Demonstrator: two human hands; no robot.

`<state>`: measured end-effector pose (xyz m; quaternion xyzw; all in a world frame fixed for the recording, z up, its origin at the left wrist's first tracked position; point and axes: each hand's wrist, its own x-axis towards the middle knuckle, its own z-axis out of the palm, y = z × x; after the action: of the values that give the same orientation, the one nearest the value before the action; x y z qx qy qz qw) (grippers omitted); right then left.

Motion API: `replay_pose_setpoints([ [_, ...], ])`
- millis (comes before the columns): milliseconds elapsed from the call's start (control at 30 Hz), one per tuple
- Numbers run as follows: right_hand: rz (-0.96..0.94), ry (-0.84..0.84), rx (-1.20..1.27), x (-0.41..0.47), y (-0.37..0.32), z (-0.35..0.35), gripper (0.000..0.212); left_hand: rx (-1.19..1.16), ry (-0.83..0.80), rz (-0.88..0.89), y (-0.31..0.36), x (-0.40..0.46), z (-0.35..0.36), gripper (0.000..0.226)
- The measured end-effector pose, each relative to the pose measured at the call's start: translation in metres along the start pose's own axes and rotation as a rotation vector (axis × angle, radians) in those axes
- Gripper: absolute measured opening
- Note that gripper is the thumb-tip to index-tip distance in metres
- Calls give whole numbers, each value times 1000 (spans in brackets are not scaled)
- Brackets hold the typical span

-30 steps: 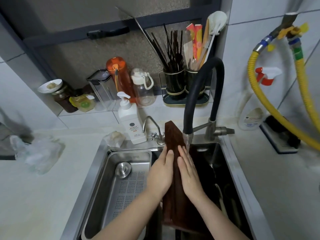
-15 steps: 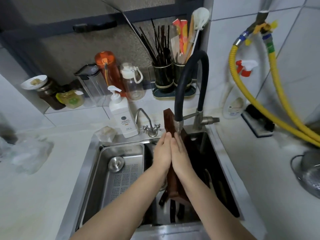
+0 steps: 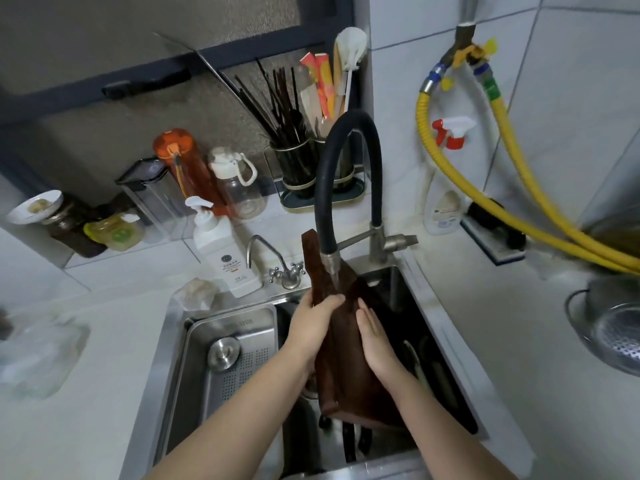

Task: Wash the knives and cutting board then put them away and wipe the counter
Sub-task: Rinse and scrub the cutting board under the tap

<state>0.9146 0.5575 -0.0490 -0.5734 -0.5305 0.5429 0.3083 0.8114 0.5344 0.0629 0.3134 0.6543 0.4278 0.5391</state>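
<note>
The board (image 3: pixel 341 348) stands on edge in the sink (image 3: pixel 180 341), between the hands, under the tap (image 3: pixel 329 263). The left hand (image 3: pixel 313 329) curls round its far edge; the right hand (image 3: pixel 375 341) lies flat against its face. Stiff, probably heavy and slick when wet, it is best gripped by both long edges. Its lower end is hidden; dark handles (image 3: pixel 349 441) below the hands, probably knives, are hard to make out.

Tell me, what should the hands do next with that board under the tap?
Probably rub the right hand along the cutting board: the left hand grips its edge, water from the tap hits the top.
</note>
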Motion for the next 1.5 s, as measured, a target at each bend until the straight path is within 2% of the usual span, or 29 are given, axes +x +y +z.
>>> replay_pose_setpoints([
  [67, 35, 8, -64, 16, -11, 8, 49, 48, 16, -39, 0, 4, -5, 27],
  [133, -104, -9, -90, 26, -32, 21, 50, 61, 38, -75, -1, 8, -11, 36],
  [200, -224, -41, -114, 36, -52, 32, 55, 36, 45, -91, -2, 11, -17, 33],
  [267, -259, -70, -188, 49, -57, 34, 63, 5, 45, -104, -4, 13, -24, 30],
  [333, -268, -77, -265, 67, -46, 30, 57, -10, 44, -115, -6, 13, -31, 30],
  [433, -175, -27, -323, 91, -7, 27, 53, 1, 53, -131, -9, 14, -38, 27],
  [533, 217, 29, -244, 91, 37, 20, 51, -7, 80, -151, -12, 13, -44, 26],
  [600, 389, 13, -263, 79, 52, 18, 54, 7, 106, -160, -18, 12, -48, 28],
  [667, 328, 2, -362, 73, 44, 27, 56, 24, 135, -164, -23, 12, -52, 30],
  [767, 11, -42, -476, 86, 16, 48, 56, 51, 155, -171, -28, 14, -57, 26],
  [867, -74, -97, -471, 114, 16, 48, 55, 67, 141, -189, -31, 15, -65, 27],
  [933, 39, -67, -440, 125, 45, 34, 52, 57, 122, -207, -33, 13, -69, 28],
  [1033, 444, 35, -371, 108, 97, 13, 57, 27, 94, -219, -37, 6, -75, 28],
  [1067, 516, 44, -373, 97, 107, 11, 59, 12, 95, -221, -37, 4, -77, 29],
  [1133, 500, 25, -377, 81, 107, 19, 60, -4, 120, -211, -40, 0, -81, 29],
  [1267, 155, -95, -424, 77, 62, 58, 58, -39, 192, -202, -38, -8, -88, 41],
  [1367, 45, -118, -361, 88, 41, 76, 62, -19, 231, -166, -29, -18, -97, 34],
  [1433, 124, -119, -338, 99, 60, 72, 58, 15, 253, -151, -25, -24, -105, 33],
  [1500, 386, -72, -304, 100, 94, 66, 61, 21, 293, -144, -22, -29, -111, 22],
])
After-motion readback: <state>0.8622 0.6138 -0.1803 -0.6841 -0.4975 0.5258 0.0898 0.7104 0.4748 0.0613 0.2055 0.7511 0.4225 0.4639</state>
